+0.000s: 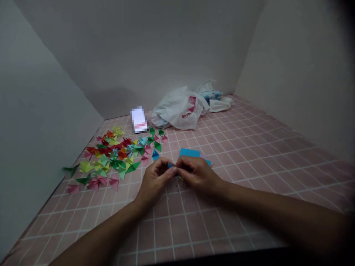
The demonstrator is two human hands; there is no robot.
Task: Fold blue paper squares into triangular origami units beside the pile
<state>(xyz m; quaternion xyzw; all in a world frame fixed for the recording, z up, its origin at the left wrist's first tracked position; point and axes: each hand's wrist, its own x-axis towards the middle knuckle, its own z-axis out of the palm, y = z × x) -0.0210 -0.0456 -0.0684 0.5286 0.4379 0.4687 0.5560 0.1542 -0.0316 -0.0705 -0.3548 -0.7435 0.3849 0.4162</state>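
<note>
Between the fingertips of both hands is a small piece of folded blue paper [171, 165], mostly covered by the fingers. My left hand [156, 177] pinches it from the left side. From the right, my right hand [198, 173] has thumb and forefinger closed together at the paper's edge. Just beyond the right hand lie flat blue paper sheets [189, 152], partly hidden by it. A blue folded paper piece [155, 155] rests on the cloth past the left hand. Many folded paper cranes [113, 155] in red, green, yellow, pink and blue spread out to the left.
A pink checked cloth [249, 147] covers the surface. At the back, a lit phone [139, 120] leans near a white plastic bag [177, 109]; a smaller package with blue marks [212, 95] sits beside the bag. Pale walls rise on the left, back and right.
</note>
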